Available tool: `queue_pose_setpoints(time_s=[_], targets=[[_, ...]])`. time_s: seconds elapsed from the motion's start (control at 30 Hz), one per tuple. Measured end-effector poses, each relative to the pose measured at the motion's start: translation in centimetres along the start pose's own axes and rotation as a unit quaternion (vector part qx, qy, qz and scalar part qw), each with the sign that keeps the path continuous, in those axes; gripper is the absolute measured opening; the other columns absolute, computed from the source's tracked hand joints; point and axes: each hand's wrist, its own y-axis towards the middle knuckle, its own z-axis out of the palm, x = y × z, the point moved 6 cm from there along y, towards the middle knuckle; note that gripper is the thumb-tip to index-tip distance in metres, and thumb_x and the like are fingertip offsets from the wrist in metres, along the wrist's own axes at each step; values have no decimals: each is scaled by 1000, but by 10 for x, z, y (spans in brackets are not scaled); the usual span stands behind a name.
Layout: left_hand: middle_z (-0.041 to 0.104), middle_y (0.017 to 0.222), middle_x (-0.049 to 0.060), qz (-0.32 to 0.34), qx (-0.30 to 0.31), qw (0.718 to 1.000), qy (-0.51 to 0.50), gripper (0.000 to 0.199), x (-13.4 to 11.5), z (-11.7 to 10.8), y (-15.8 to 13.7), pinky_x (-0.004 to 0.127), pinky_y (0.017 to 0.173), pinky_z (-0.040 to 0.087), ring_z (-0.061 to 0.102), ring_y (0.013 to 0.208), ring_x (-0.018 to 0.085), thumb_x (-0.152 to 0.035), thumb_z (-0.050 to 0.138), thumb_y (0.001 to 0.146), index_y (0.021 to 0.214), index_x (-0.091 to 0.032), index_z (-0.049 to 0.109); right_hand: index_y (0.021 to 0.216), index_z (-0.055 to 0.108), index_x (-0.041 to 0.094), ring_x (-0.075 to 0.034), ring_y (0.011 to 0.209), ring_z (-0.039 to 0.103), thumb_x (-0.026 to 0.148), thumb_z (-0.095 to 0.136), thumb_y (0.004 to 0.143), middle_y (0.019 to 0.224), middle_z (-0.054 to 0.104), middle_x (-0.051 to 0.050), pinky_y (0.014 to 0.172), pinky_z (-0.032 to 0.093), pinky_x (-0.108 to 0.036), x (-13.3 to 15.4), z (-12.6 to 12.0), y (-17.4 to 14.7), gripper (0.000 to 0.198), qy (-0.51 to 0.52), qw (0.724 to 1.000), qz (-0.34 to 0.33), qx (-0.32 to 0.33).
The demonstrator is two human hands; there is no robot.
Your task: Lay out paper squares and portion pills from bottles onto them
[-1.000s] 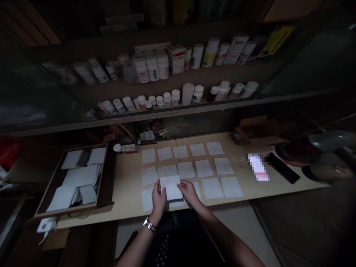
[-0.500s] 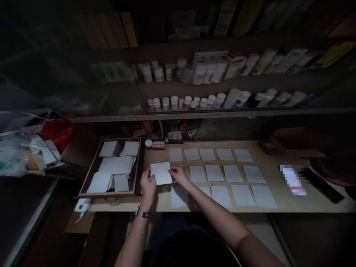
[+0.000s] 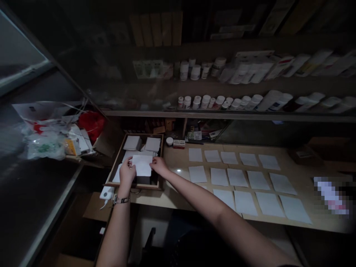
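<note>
Paper square (image 3: 142, 165), white, held by its left and right edges above the near part of a shallow wooden drawer (image 3: 144, 135). Fingers of the left hand (image 3: 127, 171) curled, pinching the left edge; fingers of the right hand (image 3: 160, 165) pinching the right edge. Cannot tell whether single sheet or thin stack.

Possible trouble, as a judgement: a slip or tilt into the drawer from a loosened pinch at either edge; toppled paper piles (image 3: 132, 143) below from a knock by the knuckles; loose white squares (image 3: 237, 178) on the pale worktop (image 3: 172, 196) dragged out of line by the right forearm (image 3: 198, 196), slanting over the left end of the near row.

By count: one held paper square, one drawer. On the worktop to the right, three rows of loose white squares: five far, five middle, four plain near, plus apparently a sliver beside the forearm. In the drawer, at least four paper piles, the exact number hidden. Just right of the drawer, one white-lidded jar (image 3: 169, 141) and small boxes (image 3: 179, 144), apparently two. On the far shelf (image 3: 211, 114), white bottles (image 3: 205, 101) too overlapped and blurred for a firm count.
</note>
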Motion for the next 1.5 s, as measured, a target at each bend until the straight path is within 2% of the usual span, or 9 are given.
queue_pose_setpoints(time_s=[0.2,0.43,0.6,0.77,0.9,1.07,1.17,1.3,1.5], targets=[[67,84,7,-33,17,991,127,46,42,-14,29,26,70,47,63,78,20,-7,51,68,112,-15,60,78,64,15,-16,74,61,10,54,71,80,69,-6,61,39,-21,24,47,19,14,-89,996,6,0],[68,100,19,-55,49,980,183,49,66,-4,38,30,71,46,64,92,29,-4,52,67,115,-11,58,111,53,15,-20,82,63,14,49,78,92,69,-11,65,43,-26,36,73,26,33,-259,966,-21,12],[67,94,22,-71,67,967,236,41,67,2,37,33,67,45,64,88,32,-6,53,69,109,-9,59,120,46,14,-22,83,64,12,47,80,94,69,-12,67,44,-28,35,77,26,40,-301,952,-49,37],[58,103,22,-32,25,947,319,35,35,-5,25,33,69,44,56,99,33,-15,53,75,109,-8,56,100,59,14,-24,85,64,14,49,81,94,68,-13,67,44,-30,43,76,20,22,-313,941,-108,75],[56,103,19,75,-36,932,353,39,-23,-9,1,36,68,44,53,96,32,-23,46,82,118,-11,52,95,63,16,-22,85,62,19,48,83,95,68,-10,69,44,-30,54,47,5,19,-304,939,-147,59],[64,95,13,193,-60,952,228,31,-97,13,-47,55,96,29,51,104,31,-27,42,87,110,-17,61,93,63,16,-24,102,51,22,50,82,100,63,-10,80,41,-32,45,-40,-36,18,-323,911,-252,-38],[66,96,13,244,-25,957,154,33,-135,56,-71,58,103,19,56,98,28,-23,43,86,114,-17,60,94,63,17,-24,100,51,21,49,82,102,63,-10,86,38,-35,3,-102,-47,19,-325,921,-191,-93],[65,106,17,296,67,943,134,49,-167,138,-88,56,103,26,53,108,31,-12,42,82,131,-13,47,109,57,16,-21,95,54,13,45,81,105,63,-10,80,40,-31,-65,-164,-34,31,-295,945,-43,-136],[33,146,19,259,115,943,177,57,-154,228,-101,59,104,24,21,137,37,-12,40,83,140,-13,33,125,47,15,-23,115,44,11,46,80,128,51,-12,90,39,-32,-100,-182,20,45,-325,936,-51,-125]])
